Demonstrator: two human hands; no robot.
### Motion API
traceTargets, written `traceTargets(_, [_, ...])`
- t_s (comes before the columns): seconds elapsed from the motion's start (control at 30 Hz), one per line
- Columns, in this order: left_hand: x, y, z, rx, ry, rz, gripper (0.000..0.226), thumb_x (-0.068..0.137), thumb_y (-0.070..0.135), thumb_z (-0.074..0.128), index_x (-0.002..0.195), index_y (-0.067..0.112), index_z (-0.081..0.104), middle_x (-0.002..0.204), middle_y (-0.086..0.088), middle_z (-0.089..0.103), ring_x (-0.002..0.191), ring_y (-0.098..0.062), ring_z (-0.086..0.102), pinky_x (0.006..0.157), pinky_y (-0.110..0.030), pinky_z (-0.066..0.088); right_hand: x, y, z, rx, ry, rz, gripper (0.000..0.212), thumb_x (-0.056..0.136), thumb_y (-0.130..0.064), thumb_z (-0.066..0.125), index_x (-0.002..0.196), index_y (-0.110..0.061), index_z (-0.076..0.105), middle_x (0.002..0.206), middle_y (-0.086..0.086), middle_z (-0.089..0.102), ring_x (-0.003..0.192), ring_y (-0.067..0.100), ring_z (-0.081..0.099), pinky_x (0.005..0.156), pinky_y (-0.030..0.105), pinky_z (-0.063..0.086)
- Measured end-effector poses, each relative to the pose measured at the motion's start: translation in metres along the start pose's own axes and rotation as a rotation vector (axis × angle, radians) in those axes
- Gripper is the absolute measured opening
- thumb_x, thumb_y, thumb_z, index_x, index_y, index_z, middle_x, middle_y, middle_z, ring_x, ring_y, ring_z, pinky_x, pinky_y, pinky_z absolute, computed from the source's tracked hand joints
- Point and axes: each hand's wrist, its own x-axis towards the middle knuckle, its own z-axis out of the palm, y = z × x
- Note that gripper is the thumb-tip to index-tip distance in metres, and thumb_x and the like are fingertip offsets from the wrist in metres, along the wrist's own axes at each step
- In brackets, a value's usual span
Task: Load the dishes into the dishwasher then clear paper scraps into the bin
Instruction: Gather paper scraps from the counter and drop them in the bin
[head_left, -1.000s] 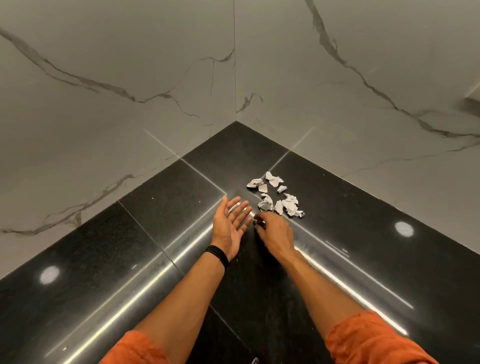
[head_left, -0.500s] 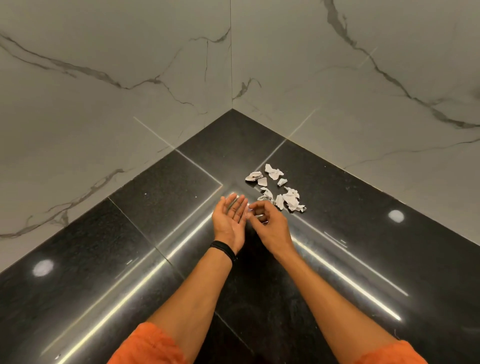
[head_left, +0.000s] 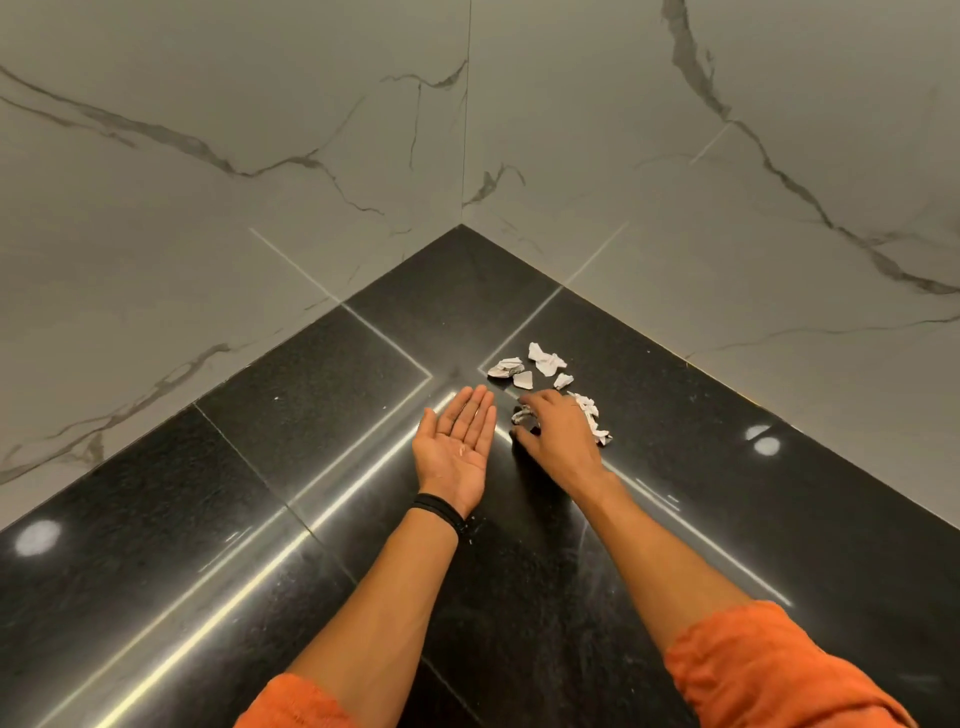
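My right hand arches over a crumpled scrap; I can't tell if it is pinched yet. My left hand waits flat, palm up, just beside. The other paper scraps lie past my fingertips (glossy counter), so a hasty sweep could scatter them.

Looks down into an inside corner. Left wall and right wall in pale grey stone with dark, wandering veins, joined at a thin vertical seam. Below, a glossy black speckled bench, running along both walls and cut by thin straight joints. Mirrored in the polish: a round light spot at the near left, a second light spot at the right, and long bright streaks slanting toward the corner. Soft, dim, even light overall.
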Motion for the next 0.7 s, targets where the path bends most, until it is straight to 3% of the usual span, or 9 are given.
traceTargets(0.1, [0.002,0.004,-0.002,0.036,0.024,0.007,0.051,0.108,0.039,0.039,0.132,-0.001,0.059,0.127,-0.022,0.068,0.116,-0.033,0.068,0.104,-0.042,0.051,-0.007,0.001,0.007,-0.061,0.037,-0.071,0.02,0.091,-0.024,0.07,0.11,-0.017,0.072,0.108,0.003,0.065,0.097,0.027,0.06,0.084,0.04,0.05])
traceTargets(0.23, [0.005,-0.002,0.001,0.124,0.062,-0.004,0.046,0.105,0.037,0.047,0.131,0.002,0.062,0.125,-0.019,0.069,0.118,-0.031,0.066,0.105,-0.04,0.05,-0.021,-0.006,0.002,0.185,0.159,0.016,0.028,0.091,-0.024,0.073,0.118,-0.017,0.072,0.111,-0.001,0.067,0.104,0.017,0.061,0.092,0.036,0.05])
traceTargets(0.33, [0.004,-0.014,0.007,0.175,0.083,-0.053,0.042,0.103,0.038,0.052,0.124,0.004,0.066,0.124,-0.016,0.069,0.114,-0.026,0.067,0.101,-0.036,0.052,-0.03,-0.023,-0.014,0.306,0.204,-0.026,0.035,0.092,-0.032,0.074,0.125,-0.023,0.069,0.12,-0.008,0.068,0.112,0.01,0.06,0.098,0.029,0.047])
traceTargets(0.43, [0.001,-0.026,0.014,0.116,0.052,-0.153,0.041,0.102,0.041,0.05,0.109,0.005,0.067,0.107,-0.016,0.069,0.098,-0.028,0.069,0.094,-0.038,0.054,-0.036,-0.038,-0.023,0.323,0.129,-0.135,0.047,0.088,-0.047,0.072,0.129,-0.026,0.066,0.121,-0.01,0.069,0.111,0.009,0.061,0.096,0.029,0.046])
traceTargets(0.5, [-0.001,-0.03,0.016,0.022,0.032,-0.18,0.043,0.103,0.038,0.047,0.118,0.001,0.065,0.116,-0.02,0.07,0.111,-0.031,0.068,0.105,-0.04,0.05,-0.038,-0.038,-0.026,0.363,0.137,-0.111,0.048,0.089,-0.053,0.069,0.129,-0.026,0.066,0.118,-0.011,0.07,0.109,0.007,0.061,0.095,0.027,0.047])
traceTargets(0.6, [-0.004,-0.029,0.016,-0.054,0.015,-0.158,0.042,0.105,0.026,0.042,0.126,-0.005,0.06,0.127,-0.028,0.065,0.123,-0.037,0.062,0.109,-0.044,0.047,-0.031,-0.022,-0.036,0.477,0.267,0.068,0.03,0.097,-0.036,0.067,0.124,-0.022,0.069,0.115,-0.012,0.07,0.105,0.004,0.062,0.093,0.029,0.052])
traceTargets(0.7, [-0.003,-0.025,0.013,-0.075,0.031,-0.138,0.043,0.105,0.025,0.042,0.127,-0.008,0.058,0.124,-0.03,0.066,0.121,-0.04,0.063,0.107,-0.048,0.048,-0.02,0.008,-0.043,0.268,0.196,0.149,0.032,0.095,-0.02,0.068,0.127,-0.02,0.068,0.121,-0.004,0.068,0.112,0.016,0.062,0.098,0.037,0.05])
